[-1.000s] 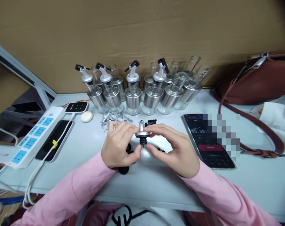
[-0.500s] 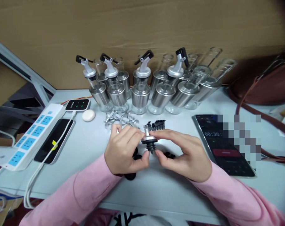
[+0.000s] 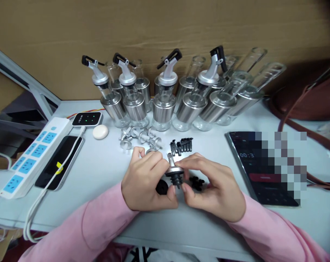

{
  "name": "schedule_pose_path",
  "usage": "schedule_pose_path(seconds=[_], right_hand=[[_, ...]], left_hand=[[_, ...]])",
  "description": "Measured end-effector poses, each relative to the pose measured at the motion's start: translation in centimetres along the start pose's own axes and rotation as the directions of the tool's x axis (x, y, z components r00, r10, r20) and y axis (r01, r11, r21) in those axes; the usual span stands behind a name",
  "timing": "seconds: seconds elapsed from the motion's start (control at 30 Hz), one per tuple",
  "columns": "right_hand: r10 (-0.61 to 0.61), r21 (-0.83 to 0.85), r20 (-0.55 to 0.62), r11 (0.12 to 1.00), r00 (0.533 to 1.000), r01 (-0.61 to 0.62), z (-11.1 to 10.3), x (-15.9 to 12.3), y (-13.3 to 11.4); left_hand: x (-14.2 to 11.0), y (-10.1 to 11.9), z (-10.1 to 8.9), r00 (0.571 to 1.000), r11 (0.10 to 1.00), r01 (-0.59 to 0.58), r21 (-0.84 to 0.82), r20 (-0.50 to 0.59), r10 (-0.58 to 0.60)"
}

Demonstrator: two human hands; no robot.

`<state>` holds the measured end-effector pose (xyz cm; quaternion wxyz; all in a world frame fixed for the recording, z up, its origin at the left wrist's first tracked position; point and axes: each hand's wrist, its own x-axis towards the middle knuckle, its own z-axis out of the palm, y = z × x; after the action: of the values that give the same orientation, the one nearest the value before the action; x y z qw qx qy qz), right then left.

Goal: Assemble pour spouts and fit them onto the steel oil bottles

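Both hands pinch one small silver pourer spout [image 3: 173, 170] with a black ribbed stopper under it, held just above the white table [image 3: 105, 171]. My left hand [image 3: 147, 180] grips it from the left, my right hand [image 3: 212, 185] from the right, fingers closed on it. A black round seal [image 3: 162, 187] lies under my left fingers. Several loose silver spouts [image 3: 139, 136] and a row of small black caps [image 3: 181, 145] lie just beyond the hands. More small black pieces [image 3: 197, 181] rest by my right thumb.
Several glass-and-steel oil bottles [image 3: 165, 105], some with spouts fitted, stand along the cardboard wall. A power strip [image 3: 31, 153], a black phone [image 3: 58, 162], a small router [image 3: 87, 119] and a white oval [image 3: 100, 131] lie left. A timer phone [image 3: 260, 171] and a brown bag [image 3: 312, 98] are right.
Both hands have drawn the spout slightly lower and nearer to me, and the view has tilted so the bottles sit higher. The grip on the spout is unchanged.
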<state>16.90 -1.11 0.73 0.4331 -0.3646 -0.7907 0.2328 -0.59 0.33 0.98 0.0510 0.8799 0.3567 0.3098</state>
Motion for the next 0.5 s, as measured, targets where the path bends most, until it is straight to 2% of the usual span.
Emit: schedule_pose_path(seconds=[0.5], right_hand=[[-0.033,0.070,-0.013,0.997,0.999,0.034,-0.36,0.01,-0.22]], left_hand=[[-0.37,-0.14,0.32,0.993,0.996,-0.086,0.010,-0.082,0.086]])
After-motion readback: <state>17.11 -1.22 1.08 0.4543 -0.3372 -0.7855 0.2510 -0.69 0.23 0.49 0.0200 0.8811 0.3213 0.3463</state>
